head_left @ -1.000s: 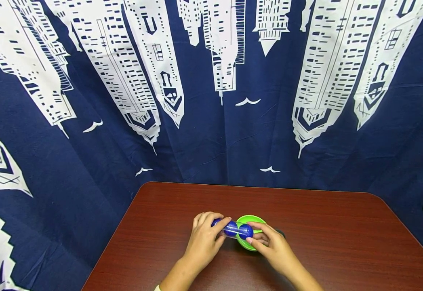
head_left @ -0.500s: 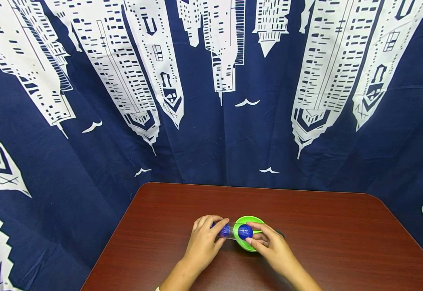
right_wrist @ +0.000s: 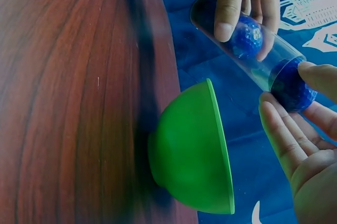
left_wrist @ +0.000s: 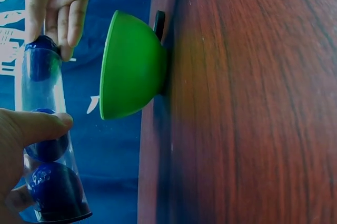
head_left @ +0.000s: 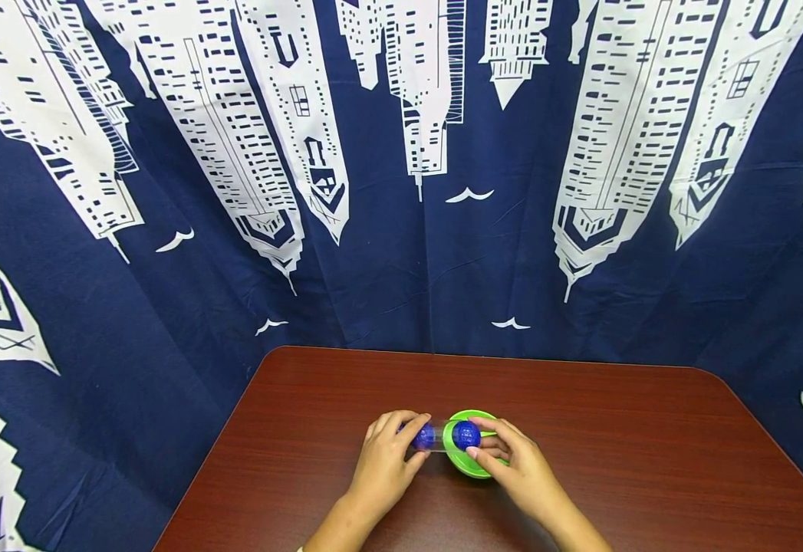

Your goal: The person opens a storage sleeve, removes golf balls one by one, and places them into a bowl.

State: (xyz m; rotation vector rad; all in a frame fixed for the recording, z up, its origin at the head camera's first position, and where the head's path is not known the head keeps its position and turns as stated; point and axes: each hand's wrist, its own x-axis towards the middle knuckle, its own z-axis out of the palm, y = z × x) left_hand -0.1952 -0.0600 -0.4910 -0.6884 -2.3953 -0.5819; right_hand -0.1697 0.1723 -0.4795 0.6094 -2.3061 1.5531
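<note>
While the left hand [head_left: 383,464] grips the clear tube [left_wrist: 42,95] toward its dark end [left_wrist: 63,216], thumb on one side and fingers on the other, the right hand [head_left: 524,474] pinches the first blue ball [head_left: 466,435] between thumb and fingertips at the opposite end. This ball sits at the tube's mouth, partly within the wall and partly projecting past the rim. The second blue ball [left_wrist: 48,149] lies inside, partly covered by the left thumb; the third blue ball [left_wrist: 55,187] is just beside it, next to the dark end. Bare tube separates the first ball from the second. The tube runs crosswise from hand to hand, raised off the table [head_left: 622,429]. The green bowl [left_wrist: 131,66] stands upright on the table, inward of the far edge and roughly midway between the two rounded far corners. Seen from the head, the tube's mouth overlaps the bowl; the wrist views show the two apart. A black item [left_wrist: 159,24] appears beside the bowl, its kind unclear. Beyond the far edge hangs navy cloth [head_left: 429,284] printed with white buildings, tips downward, and white birds.
</note>
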